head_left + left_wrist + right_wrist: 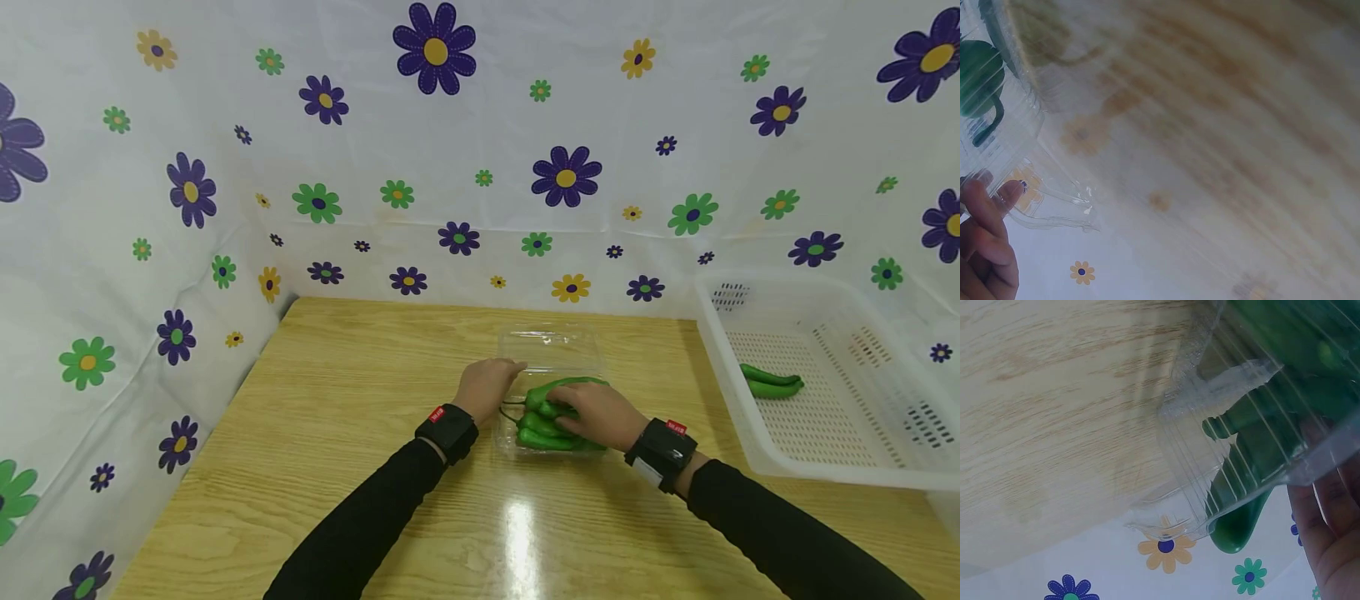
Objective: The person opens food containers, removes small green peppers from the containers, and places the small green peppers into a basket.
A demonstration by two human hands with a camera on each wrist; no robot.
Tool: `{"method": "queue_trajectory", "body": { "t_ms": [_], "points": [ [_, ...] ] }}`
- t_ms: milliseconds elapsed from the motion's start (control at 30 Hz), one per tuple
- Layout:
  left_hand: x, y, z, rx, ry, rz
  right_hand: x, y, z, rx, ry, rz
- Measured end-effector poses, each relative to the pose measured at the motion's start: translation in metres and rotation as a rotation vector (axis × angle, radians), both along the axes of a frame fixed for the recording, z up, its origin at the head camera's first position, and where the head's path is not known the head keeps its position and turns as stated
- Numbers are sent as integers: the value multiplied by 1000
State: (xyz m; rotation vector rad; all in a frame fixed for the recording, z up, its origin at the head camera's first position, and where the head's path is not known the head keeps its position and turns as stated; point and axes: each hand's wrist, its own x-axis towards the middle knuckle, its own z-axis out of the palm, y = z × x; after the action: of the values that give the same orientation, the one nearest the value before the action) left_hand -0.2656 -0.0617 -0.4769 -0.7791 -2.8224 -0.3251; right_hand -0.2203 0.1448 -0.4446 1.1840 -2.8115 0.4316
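A clear plastic clamshell box (504, 442) lies on the table with its lid (550, 348) folded back toward the wall. Several long green peppers (542, 438) lie side by side in it, stems to the left. At the box's left rim, near the fold, my left hand (483, 387) grips the thin plastic. My right hand (606, 414) reaches over the right side, thumb and fingers curled around an upper green pepper (545, 393). In the right wrist view, the tip of one pepper (1233, 531) pokes out past the box's rim.
To the right stands a white perforated plastic basket (750, 429) holding a couple of green peppers (772, 385). Behind the wooden table (360, 375) hangs a white cloth with a flower print (495, 108), which also runs along the left side.
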Motion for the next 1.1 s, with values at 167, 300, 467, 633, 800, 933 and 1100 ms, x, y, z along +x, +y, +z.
{"method": "queue_trajectory", "body": {
  "t_ms": [167, 300, 467, 633, 800, 933, 1100],
  "points": [
    [-1, 1, -2, 4, -6, 5, 1, 0, 1, 2, -22, 7],
    [-2, 1, -2, 7, 1, 5, 0, -1, -1, 12, -13, 12],
    [-1, 1, -2, 14, -8, 8, -1, 1, -3, 9, -8, 17],
    [-1, 1, 0, 17, -13, 8, 0, 3, -1, 13, -5, 17],
    [-3, 1, 0, 21, -2, 2, 2, 2, 8, 0, 10, 21],
    [-4, 0, -3, 9, 19, 1, 4, 2, 17, -9, 42, 29],
    [-3, 0, -5, 0, 17, 5, 7, 1, 26, -14, 55, 51]
  ]
}}
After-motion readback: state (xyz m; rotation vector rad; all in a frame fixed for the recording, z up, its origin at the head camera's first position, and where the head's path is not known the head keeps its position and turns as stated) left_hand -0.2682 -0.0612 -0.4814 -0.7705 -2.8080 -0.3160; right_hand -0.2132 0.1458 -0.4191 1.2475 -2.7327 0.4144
